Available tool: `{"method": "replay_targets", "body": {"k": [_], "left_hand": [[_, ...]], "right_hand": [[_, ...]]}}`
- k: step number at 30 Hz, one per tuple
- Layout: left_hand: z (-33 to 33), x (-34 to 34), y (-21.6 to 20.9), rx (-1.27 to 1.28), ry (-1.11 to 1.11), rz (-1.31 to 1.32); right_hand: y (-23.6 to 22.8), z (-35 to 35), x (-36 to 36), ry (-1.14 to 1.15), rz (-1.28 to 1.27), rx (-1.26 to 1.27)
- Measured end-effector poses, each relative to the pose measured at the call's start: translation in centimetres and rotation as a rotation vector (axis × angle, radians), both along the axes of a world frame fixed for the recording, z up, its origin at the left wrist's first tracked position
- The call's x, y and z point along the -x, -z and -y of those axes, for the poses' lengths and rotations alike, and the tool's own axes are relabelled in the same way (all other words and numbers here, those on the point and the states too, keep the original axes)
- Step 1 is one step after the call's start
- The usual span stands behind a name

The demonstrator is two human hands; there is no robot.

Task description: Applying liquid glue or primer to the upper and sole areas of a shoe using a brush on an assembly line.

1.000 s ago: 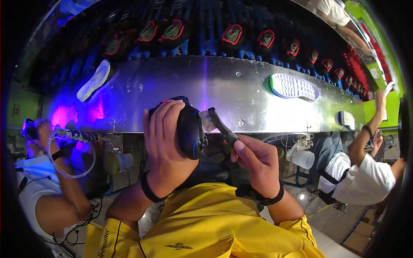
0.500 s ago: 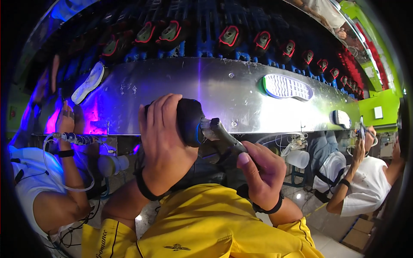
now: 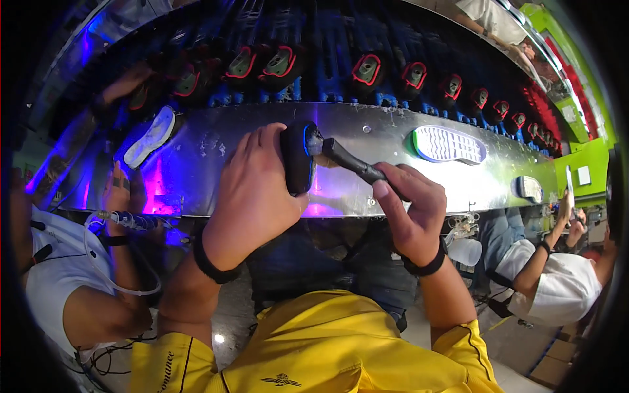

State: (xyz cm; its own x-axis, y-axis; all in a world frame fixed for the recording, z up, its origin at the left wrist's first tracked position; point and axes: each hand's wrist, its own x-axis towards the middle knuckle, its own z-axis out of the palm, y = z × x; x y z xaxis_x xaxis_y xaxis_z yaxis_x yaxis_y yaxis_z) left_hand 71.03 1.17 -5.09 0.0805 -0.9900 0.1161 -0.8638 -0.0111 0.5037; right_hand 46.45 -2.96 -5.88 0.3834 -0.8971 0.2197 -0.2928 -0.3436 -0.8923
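My left hand (image 3: 252, 190) is wrapped round a black shoe upper (image 3: 299, 164) with a blue line along its edge, held up over the near side of the metal bench. My right hand (image 3: 417, 209) grips the black handle of a brush (image 3: 354, 162). The brush's bristles press against the side of the upper that faces right. Most of the upper's far side is hidden by my left hand. To the right on the bench lies a white shoe sole (image 3: 452, 145) with a green end; another white sole (image 3: 149, 137) rests at the left.
Beyond the metal bench (image 3: 242, 121) runs a row of dark shoe uppers with red-rimmed openings (image 3: 367, 69) on blue supports. A third sole (image 3: 528, 188) sits at the bench's right end. Co-workers in white sit at left (image 3: 98, 295) and right (image 3: 557, 268); a hose (image 3: 98, 252) loops at left.
Both my hands have moved slightly with the upper and brush; the upper is turned more upright. The bench scene has shifted right and down in view. An arm now reaches toward the row at far left.
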Motion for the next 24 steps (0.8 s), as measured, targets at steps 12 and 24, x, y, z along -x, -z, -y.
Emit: {"method": "replay_targets", "body": {"k": [12,24], "left_hand": [[2.5,-4.0,-0.3,-0.311,0.018,-0.218],[2.8,-7.2,4.3,-0.038,0.126,-0.201]], "right_hand": [[7.4,-1.2,-4.0,-0.013,0.167,-0.024],[9.2,-3.6,-1.4,0.216,0.09,-0.426]]}}
